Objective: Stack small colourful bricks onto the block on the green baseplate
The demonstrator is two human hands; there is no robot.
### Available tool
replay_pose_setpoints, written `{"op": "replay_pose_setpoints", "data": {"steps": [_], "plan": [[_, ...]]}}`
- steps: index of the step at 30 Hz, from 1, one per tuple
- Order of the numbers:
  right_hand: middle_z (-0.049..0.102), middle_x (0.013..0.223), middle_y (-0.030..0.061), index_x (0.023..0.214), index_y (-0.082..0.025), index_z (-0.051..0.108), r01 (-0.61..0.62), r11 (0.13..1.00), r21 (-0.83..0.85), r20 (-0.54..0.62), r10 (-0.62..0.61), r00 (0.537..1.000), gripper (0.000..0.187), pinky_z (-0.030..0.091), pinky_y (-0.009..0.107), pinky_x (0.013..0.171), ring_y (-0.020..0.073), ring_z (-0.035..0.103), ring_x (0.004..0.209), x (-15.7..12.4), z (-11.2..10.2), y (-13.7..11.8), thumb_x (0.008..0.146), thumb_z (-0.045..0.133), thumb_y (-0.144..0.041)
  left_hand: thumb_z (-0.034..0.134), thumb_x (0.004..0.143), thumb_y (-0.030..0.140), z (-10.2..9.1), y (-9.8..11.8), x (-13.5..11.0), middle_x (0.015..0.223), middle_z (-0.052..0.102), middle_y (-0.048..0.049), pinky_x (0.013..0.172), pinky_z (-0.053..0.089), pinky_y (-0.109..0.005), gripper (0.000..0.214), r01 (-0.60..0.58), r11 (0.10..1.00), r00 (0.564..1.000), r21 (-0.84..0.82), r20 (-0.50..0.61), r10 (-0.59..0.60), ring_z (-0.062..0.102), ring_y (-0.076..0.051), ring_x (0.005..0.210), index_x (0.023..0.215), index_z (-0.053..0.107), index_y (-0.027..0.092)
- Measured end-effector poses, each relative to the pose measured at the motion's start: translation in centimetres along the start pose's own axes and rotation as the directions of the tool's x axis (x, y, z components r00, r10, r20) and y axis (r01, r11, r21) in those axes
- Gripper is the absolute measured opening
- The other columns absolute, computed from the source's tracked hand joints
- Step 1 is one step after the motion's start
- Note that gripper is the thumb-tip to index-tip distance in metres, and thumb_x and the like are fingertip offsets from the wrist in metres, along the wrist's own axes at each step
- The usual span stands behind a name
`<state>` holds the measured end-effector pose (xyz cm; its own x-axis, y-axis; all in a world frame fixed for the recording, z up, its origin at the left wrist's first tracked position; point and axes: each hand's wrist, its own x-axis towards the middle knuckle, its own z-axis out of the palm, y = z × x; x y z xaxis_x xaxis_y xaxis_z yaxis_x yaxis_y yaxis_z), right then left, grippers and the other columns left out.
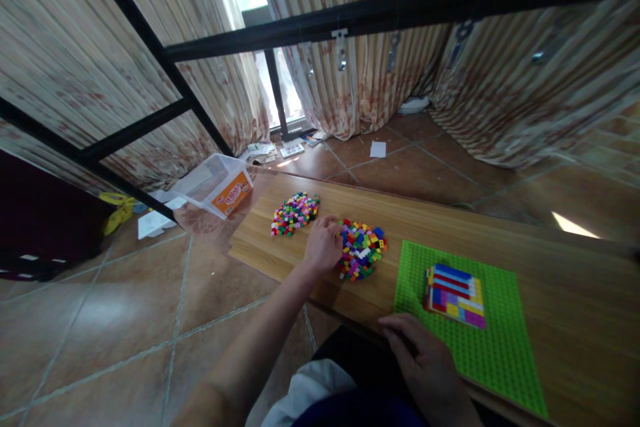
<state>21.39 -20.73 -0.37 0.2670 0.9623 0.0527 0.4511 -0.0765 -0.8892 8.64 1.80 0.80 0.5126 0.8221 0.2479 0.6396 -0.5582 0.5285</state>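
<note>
The wooden worktop (550,267) runs across a tiled floor (125,307), with a clear plastic box (215,187) tipped on the floor at its far left end. On the wood, to the right, lies a green baseplate (500,353). A low block of stacked bricks (454,295) in blue, red, white, yellow and purple sits on the plate's upper left part. Left of the plate are two heaps of small mixed bricks: the near pile (363,250) just beside the plate, and the far pile (295,213) a little apart towards the box.

The left hand (323,247) rests knuckles up on the left edge of the near pile, fingers curled down into the bricks. The tips are hidden, so I cannot tell whether it grips a piece. The right hand (430,367) lies spread and loose on the worktop's near edge, touching the plate's lower left corner and holding nothing.

By the look of it, the step in hand is choosing a brick from the near pile. That calls for a fine fingertip pinch on one piece without dragging its neighbours, while the right hand keeps the plate from sliding.
</note>
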Motion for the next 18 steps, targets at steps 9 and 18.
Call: {"op": "replay_pose_setpoints", "data": {"steps": [9, 18], "plan": [[0.072, 0.091, 0.0043, 0.092, -0.026, 0.07, -0.03, 0.999, 0.035, 0.026, 0.029, 0.999, 0.019, 0.056, 0.029, 0.076, 0.0191, 0.069, 0.086, -0.5, -0.7, 0.2, 0.089, 0.053, -0.035, 0.057, 0.079, 0.014, -0.1, 1.0, 0.4, 0.126, 0.061, -0.014, 0.104, 0.04, -0.046, 0.023, 0.017, 0.986, 0.996, 0.169, 0.078, -0.03, 0.054, -0.028, 0.116, 0.098, 0.071, 0.016], [0.072, 0.088, 0.0036, 0.092, -0.025, 0.072, -0.115, 0.987, 0.114, -0.005, 0.117, 0.993, 0.022, 0.054, 0.029, 0.075, 0.0189, 0.068, 0.084, -1.0, -1.2, -0.7, 0.089, 0.052, -0.035, 0.057, 0.081, 0.016, -0.5, 1.5, 1.5, 0.121, 0.064, -0.0117, 0.102, 0.043, -0.041, 0.021, -0.029, 0.952, 0.989, 0.306, 0.144, -0.016, 0.058, -0.026, 0.112, 0.094, 0.074, 0.018]]}}
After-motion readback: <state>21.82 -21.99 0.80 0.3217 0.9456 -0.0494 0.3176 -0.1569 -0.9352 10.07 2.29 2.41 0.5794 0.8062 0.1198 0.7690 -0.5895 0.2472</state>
